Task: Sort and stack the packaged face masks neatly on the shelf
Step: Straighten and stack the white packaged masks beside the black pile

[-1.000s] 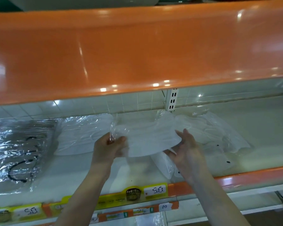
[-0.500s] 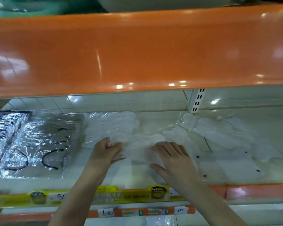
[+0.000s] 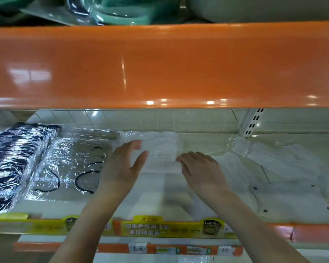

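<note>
The white mask pack [image 3: 159, 150] lies flat on the shelf [image 3: 150, 202], near the back, at about 12 o'clock from the two wrists. It sits just beside the clear packs with black loops [image 3: 72, 168] at its 9 o'clock. It looks like it is being put there so the white ones make one tidy pile.

The left hand [image 3: 125, 168] has its fingers straight and spread. It rests on the pack's left edge and grabs nothing. I think it is patting that side flat. The right hand [image 3: 199, 169] has its fingertips curled down onto the pack's right edge, at its 3 o'clock. It may be pinching the wrap, but I cannot tell for sure.

More loose white packs [image 3: 273, 168] lie messy at 3 o'clock, still to be sorted.

A second ago both hands held the pack up in the air. Now it is down on the shelf, and the left hand has let go.
</note>
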Demonstrator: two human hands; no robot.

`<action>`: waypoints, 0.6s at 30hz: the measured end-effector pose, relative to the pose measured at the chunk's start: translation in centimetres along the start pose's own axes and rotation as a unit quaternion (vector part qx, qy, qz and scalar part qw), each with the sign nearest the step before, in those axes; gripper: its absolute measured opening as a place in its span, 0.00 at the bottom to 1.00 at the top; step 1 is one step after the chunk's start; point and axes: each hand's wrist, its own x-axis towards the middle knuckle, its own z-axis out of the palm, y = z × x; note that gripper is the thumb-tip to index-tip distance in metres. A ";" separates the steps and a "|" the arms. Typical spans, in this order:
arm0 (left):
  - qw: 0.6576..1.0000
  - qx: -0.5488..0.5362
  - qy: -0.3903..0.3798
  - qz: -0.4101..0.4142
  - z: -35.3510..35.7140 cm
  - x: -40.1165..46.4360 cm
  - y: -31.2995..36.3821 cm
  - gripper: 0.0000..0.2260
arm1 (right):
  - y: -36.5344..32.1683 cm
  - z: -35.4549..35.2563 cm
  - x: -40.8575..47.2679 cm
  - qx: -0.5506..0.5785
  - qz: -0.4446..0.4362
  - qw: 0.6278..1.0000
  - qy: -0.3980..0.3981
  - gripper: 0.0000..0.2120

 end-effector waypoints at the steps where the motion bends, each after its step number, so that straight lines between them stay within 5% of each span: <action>1: 0.997 0.050 -0.051 0.014 -0.5 0.3 0.7 0.32 | -0.5 -0.3 0.8 -0.007 0.003 1.000 0.010 0.12; 3: 0.982 0.161 -0.070 0.063 -0.5 1.2 0.6 0.25 | -1.2 -0.6 2.3 -0.018 0.002 0.999 0.044 0.14; 5: 0.975 0.192 0.010 0.110 -0.5 1.9 0.6 0.10 | -2.1 -0.8 3.4 -0.019 -0.010 0.997 0.080 0.14; 7: 0.963 0.199 0.102 0.149 -0.3 2.5 -0.1 0.04 | -2.7 -0.8 4.1 -0.003 -0.016 0.995 0.101 0.15; 10: 0.960 0.181 0.132 0.167 0.6 3.4 -1.8 0.12 | -3.3 0.6 4.2 0.012 0.000 0.997 0.072 0.15; 18: 0.978 0.163 0.021 0.129 4.5 1.4 -6.0 0.18 | -3.2 5.3 1.2 0.018 0.152 0.974 -0.166 0.11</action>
